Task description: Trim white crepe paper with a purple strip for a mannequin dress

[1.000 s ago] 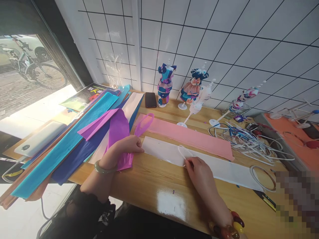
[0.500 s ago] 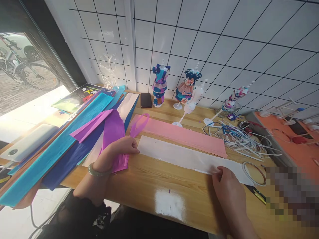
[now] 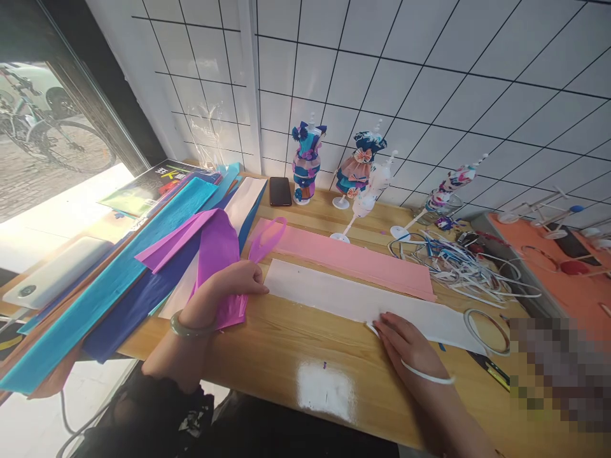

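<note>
white strip (image 3: 426, 376) end hidden under right hand (image 3: 405, 346)

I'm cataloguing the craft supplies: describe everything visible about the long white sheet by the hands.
The white sheet is a long, narrow, paper-like strip lying flat on the wooden table, alongside the pink sheet behind it. Fingertips of the left hand touch its left end; the right hand presses its near edge.

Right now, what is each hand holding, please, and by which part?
No clear grip: the left hand presses the left end of the white paper; the right hand rests on its near edge, a thin white strip across the wrist.
</note>
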The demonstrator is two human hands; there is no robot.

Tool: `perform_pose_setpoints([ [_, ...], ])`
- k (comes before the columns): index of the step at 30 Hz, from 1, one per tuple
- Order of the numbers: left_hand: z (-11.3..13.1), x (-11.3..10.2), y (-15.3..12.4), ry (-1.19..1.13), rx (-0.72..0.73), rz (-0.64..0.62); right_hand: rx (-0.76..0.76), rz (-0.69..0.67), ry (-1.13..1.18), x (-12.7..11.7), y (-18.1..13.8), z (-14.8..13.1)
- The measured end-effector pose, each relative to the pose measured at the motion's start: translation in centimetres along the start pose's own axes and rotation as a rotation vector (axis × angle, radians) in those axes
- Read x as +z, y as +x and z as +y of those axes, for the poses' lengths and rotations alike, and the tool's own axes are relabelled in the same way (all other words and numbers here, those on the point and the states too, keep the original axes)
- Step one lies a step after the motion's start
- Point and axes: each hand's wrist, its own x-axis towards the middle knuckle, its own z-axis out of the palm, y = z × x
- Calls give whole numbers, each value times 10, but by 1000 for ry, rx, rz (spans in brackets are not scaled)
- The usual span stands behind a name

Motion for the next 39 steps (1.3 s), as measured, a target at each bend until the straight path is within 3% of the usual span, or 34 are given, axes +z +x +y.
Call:
perform_pose_setpoints([
  [8,3,2,1,36,-28,6,7,-46,24,4,-10,28],
  [22,-2,8,5,123,-59,67,16,-162,-43,8,-18,39],
  [34,-3,0,0,-127,-3,-57,-80,-115,-195,9,-20,39],
  [39,-4,-4,-1,-182,6,-90,-105,-157,-251,5,-21,35],
])
